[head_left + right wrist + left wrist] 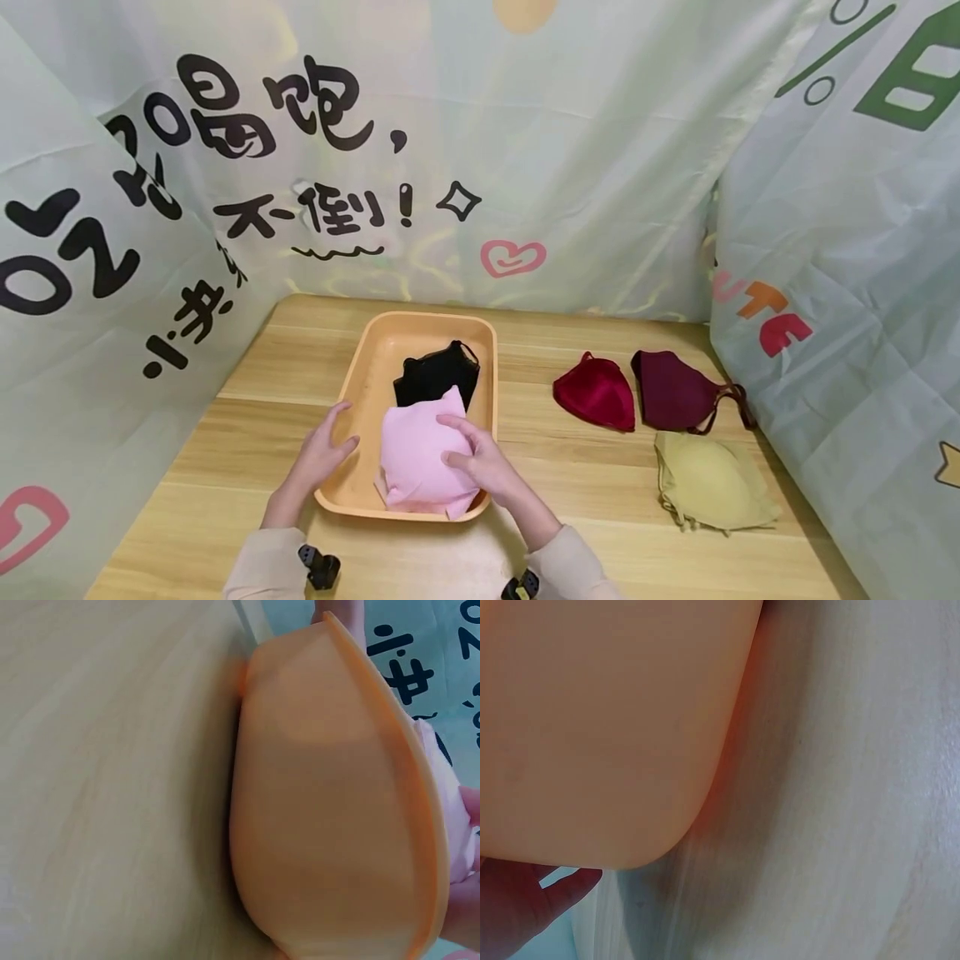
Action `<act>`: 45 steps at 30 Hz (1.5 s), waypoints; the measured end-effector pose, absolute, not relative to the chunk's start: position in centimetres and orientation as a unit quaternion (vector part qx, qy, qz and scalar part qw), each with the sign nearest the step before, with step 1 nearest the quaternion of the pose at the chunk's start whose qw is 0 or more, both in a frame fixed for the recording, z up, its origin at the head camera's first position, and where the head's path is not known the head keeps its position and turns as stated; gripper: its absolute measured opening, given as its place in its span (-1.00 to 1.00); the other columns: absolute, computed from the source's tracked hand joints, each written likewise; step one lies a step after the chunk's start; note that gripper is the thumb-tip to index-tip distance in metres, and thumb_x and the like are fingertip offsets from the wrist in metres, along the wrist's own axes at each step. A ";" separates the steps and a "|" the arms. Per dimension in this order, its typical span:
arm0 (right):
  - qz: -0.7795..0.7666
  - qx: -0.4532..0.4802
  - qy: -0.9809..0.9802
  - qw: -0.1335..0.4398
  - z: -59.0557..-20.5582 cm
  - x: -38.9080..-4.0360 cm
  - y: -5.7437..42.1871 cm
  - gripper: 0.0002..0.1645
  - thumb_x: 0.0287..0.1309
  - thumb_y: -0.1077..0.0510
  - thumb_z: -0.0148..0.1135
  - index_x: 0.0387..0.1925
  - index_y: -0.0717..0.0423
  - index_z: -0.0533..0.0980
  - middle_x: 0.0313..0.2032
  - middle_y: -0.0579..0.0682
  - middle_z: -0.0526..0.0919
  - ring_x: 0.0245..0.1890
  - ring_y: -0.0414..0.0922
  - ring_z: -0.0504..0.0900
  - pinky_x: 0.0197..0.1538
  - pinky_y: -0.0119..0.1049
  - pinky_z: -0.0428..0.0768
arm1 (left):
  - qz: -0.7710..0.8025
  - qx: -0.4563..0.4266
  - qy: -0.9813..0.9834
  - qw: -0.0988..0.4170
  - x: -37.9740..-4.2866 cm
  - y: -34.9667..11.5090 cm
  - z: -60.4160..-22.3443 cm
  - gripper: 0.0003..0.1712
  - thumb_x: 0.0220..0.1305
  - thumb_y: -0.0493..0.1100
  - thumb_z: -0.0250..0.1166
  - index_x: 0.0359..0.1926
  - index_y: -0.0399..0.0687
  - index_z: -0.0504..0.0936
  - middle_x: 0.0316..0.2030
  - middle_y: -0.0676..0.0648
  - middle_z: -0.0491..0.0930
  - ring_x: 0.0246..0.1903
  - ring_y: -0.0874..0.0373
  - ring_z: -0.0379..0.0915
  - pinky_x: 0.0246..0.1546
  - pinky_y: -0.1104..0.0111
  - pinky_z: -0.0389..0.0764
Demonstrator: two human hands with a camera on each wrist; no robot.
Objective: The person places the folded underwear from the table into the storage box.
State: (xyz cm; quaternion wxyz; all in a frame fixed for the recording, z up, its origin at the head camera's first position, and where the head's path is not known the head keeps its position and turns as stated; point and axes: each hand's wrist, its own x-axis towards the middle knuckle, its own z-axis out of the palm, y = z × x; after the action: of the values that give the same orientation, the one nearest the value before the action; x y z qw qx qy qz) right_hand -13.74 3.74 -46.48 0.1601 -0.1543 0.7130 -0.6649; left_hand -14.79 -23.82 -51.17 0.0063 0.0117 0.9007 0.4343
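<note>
Pink cloth, folded into a puffy bundle (pixel 420 457), sits at the 6 o'clock end of the orange tray (pixel 381 357), its upper edge overlapping a black garment (pixel 433 375) towards 1 o'clock. We see the right hand (pixel 483 460) at 4 o'clock, thumb and forefinger apart and resting on the bundle, probably to keep its soft folds together. The left hand (pixel 321 454) spreads at the rim near 8 o'clock, perhaps to steady the tray; we cannot tell whether it presses. On the desk (pixel 600 492), we find a red bra (pixel 596 393) and a maroon one (pixel 671 393) around 3 o'clock, a yellow one (pixel 712 482) nearer 4, seemingly set apart so each stays reachable.
</note>
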 end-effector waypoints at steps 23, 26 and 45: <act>-0.380 -0.179 0.899 0.128 -45.1 -12.3 4.3 -0.41 0.12 0.25 0.11 0.20 0.31 0.28 -0.06 0.25 0.43 -0.16 0.04 0.42 -0.03 0.00 0.43 | 0.438 0.017 0.899 0.001 -14.7 -23.7 -51.0 -0.28 0.14 -0.28 0.19 0.30 -0.18 0.11 0.26 -0.42 0.13 -0.07 -0.40 0.36 0.01 -0.18 0.31; -0.373 -0.179 0.901 0.134 -44.8 -12.1 4.6 -0.44 0.14 0.22 0.12 0.18 0.29 0.30 -0.11 0.19 0.42 -0.22 -0.01 0.41 -0.06 -0.03 0.44 | 0.438 0.017 0.899 0.002 -14.8 -23.7 -51.0 -0.28 0.15 -0.29 0.19 0.31 -0.17 0.10 0.28 -0.40 0.11 0.11 -0.42 0.19 0.08 -0.22 0.20; -0.528 -0.151 0.827 0.117 -46.1 -12.3 6.7 -0.44 0.14 0.27 0.09 0.17 0.36 0.26 -0.22 0.21 0.50 -0.31 0.01 0.58 -0.30 -0.35 0.52 | 0.444 0.008 0.896 0.010 -14.8 -23.8 -50.9 -0.28 0.14 -0.27 0.18 0.31 -0.17 0.11 0.28 -0.41 0.10 0.11 -0.40 0.20 0.10 -0.20 0.20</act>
State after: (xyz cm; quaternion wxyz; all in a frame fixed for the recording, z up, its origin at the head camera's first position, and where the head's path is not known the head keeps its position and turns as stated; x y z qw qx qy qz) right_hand -12.31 6.71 -46.08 0.1170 -0.1515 0.8273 -0.5281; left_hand -14.79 -23.75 -50.88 0.0102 0.0084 0.8958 0.4442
